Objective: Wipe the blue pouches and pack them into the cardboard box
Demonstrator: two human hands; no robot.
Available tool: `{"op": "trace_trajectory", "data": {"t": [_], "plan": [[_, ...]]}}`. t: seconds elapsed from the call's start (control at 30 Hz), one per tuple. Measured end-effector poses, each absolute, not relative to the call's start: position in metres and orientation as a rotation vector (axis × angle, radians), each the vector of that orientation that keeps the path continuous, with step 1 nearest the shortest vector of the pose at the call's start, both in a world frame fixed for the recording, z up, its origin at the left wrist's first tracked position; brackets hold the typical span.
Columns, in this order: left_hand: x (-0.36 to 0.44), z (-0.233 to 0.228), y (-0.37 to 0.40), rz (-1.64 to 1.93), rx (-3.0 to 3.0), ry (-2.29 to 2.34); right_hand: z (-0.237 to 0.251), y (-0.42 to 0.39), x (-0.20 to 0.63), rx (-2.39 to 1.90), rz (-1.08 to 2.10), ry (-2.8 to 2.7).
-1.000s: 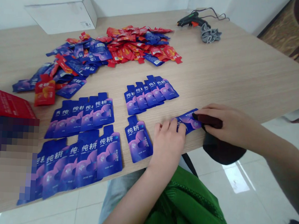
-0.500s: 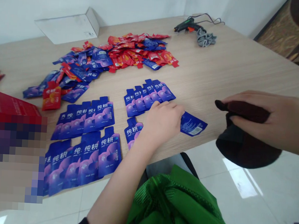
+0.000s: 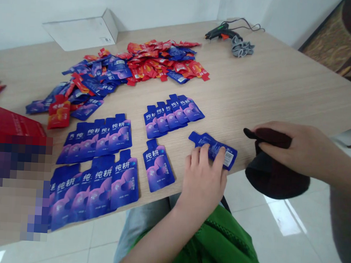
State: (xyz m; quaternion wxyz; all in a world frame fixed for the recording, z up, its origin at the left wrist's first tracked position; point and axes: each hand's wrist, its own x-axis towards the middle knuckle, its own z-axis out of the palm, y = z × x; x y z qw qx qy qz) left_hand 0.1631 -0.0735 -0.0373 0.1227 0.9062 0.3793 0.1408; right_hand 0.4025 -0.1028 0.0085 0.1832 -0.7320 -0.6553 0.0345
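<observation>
Left hand (image 3: pixel 203 181) is down at the near edge of the wooden surface (image 3: pixel 285 90), fingers (image 3: pixel 204 153) spread flat and pressing on a blue pouch (image 3: pixel 213 149). That pouch lies back side up, barcode label showing at its right end, spout pointing away to the left, right by the surface's front edge. The fingers lie flat on it rather than curled around it.

Over on the right, the right hand (image 3: pixel 296 149) hangs just off the edge of the surface, fingers clenched around a dark cloth (image 3: pixel 274 173), which droops below the hand over the white floor. Hand and cloth sit near the pouch but apart from it.

Just left of the left hand lies a single purple-blue pouch (image 3: pixel 158 166), face up, printed characters readable. Behind it, a fanned row of pouches (image 3: pixel 172 113), overlapping one another. Further left, two more overlapping rows (image 3: pixel 99 158), one behind the other, the near one reaching the surface's front edge.

At the back, a loose heap of red and blue pouches (image 3: pixel 128 67) sprawls across the surface. A white box (image 3: pixel 80 30) stands against the wall behind it. Far right corner: a glue gun (image 3: pixel 221 30) with its cord, and a grey glove (image 3: pixel 242 47) just beside it. A red box (image 3: pixel 12 121) sits at the left edge. Green fabric (image 3: pixel 216 245) covers the person's lap below.
</observation>
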Motion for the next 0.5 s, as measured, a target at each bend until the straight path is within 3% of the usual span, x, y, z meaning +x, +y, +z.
{"op": "trace_trajectory", "data": {"t": [0.17, 0.33, 0.5], "plan": [[0.154, -0.075, -0.080, 0.429, 2.675, 1.055, 0.019, -0.067, 0.371, -1.841, 0.157, -2.068], [0.155, -0.076, -0.079, 0.499, 2.658, 1.070, -0.001, -0.022, 0.323, -1.681, 0.294, -2.345], [0.153, -0.077, -0.079, 0.523, 2.663, 1.055, -0.022, -0.007, 0.328, -1.655, 0.420, -2.437]]}}
